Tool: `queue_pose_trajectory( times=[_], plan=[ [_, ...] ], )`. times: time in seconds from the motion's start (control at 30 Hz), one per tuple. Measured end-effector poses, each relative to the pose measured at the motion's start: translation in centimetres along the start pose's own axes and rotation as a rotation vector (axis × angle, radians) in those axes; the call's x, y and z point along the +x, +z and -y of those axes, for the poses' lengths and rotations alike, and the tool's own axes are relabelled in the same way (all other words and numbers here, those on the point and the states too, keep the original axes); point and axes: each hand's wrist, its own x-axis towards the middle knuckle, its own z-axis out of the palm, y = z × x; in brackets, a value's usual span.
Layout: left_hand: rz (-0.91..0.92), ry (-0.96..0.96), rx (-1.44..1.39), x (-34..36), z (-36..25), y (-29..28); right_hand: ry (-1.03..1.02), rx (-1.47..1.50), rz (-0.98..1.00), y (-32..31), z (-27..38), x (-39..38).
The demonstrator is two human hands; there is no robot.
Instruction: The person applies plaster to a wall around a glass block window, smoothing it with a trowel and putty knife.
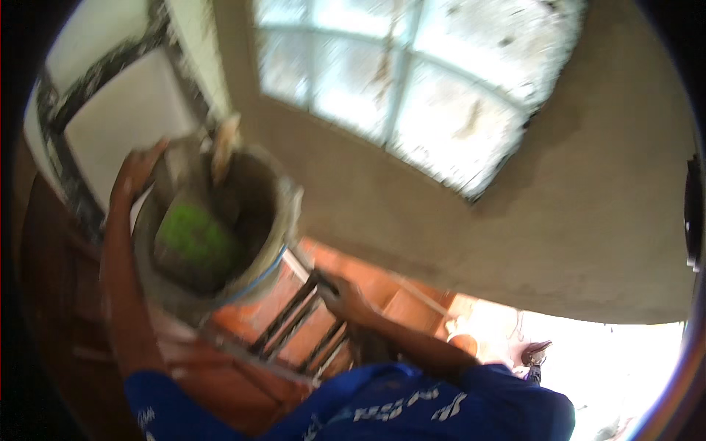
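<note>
— What's nearest us?
— Our blue cloth shirt [346, 408]; beyond, the brown plastered wall [603, 213].
— And at our left?
— A round, mortar-smeared grey bucket [284, 195] beside a dark-runged ladder [286, 314], with a green-patched flat tool [193, 234] inside.
— Our hands?
— Our left hand [134, 173] curls over the bucket's rim; our right hand [343, 298], partly bent, is by the ladder, its hold we can't tell.

Bucket [291, 202]: grey, round, crusted, mouth toward camera, blue strip by near-right rim. Flat tool, green patch [190, 229], sits inside, slanted; pale stub [225, 147] at far rim, blurred. Dark-barred frame [288, 322] slants below right.
</note>
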Motion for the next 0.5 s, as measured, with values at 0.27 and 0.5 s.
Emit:
queue_pose_trajectory(
  times=[0.27, 0.5],
  plan=[
    [-0.123, -0.095, -0.151, -2.4, -2.5, 0.4, -0.412, 0.553, -0.441, -15.1, 15.6, -4.0],
    [-0.137, 0.176, 0.013, 0.6, 0.7, 2.0, -0.647, 0.660, -0.813, -19.8, 23.3, 4.0]
  ],
)
